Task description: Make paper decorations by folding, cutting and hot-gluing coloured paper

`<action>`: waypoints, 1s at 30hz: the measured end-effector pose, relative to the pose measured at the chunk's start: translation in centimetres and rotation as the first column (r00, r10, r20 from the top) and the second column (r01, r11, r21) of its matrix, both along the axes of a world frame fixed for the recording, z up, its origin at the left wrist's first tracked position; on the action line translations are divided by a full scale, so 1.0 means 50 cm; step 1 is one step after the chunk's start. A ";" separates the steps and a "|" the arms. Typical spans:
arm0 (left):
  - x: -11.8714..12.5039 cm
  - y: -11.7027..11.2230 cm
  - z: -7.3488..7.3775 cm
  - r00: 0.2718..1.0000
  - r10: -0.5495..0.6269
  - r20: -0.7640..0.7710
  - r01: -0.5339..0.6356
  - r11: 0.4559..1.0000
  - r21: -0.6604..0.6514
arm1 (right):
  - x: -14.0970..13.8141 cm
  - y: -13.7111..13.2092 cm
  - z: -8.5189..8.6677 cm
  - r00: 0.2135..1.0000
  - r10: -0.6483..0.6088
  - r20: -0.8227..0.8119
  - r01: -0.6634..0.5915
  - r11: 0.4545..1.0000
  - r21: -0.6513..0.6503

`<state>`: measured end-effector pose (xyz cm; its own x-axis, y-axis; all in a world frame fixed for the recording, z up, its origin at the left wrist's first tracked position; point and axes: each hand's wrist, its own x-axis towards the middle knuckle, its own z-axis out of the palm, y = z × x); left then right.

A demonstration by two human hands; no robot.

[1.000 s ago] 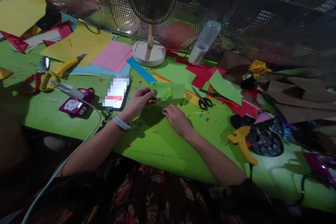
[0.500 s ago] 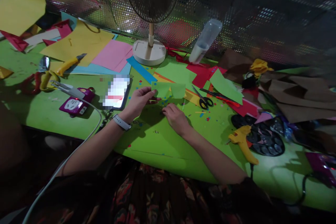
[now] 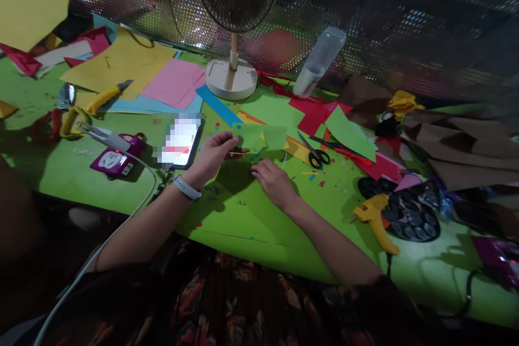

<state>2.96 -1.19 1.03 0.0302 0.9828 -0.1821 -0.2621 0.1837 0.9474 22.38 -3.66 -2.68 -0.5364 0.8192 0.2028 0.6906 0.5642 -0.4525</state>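
A small piece of green paper with blue specks and a yellow bit on it is pinched at its left edge by my left hand, thumb on top. Just below the paper my right hand rests low over the table, its fingers curled and pressed together. Whether anything lies between those fingertips is hidden. Black-handled scissors lie right of the paper, blades pointing up-left. Tiny coloured paper scraps are scattered around both hands.
A phone and a purple power socket with a white charger are on the left. A white fan stands behind. On the right lie a yellow glue gun, a black palette and brown paper.
My left hand and the green paper have shifted very slightly up and left. My right hand stays almost where it was.
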 end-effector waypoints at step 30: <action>0.030 -0.021 -0.009 0.987 -0.152 0.052 0.156 0.984 -0.091 | 0.035 0.019 0.062 0.761 -0.294 -0.578 0.167 0.950 -0.263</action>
<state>4.45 -2.23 0.60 0.1902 0.9441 -0.2692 -0.2652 0.3134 0.9118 24.12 -2.71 0.41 -0.1444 0.9571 0.2512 0.3365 0.2862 -0.8971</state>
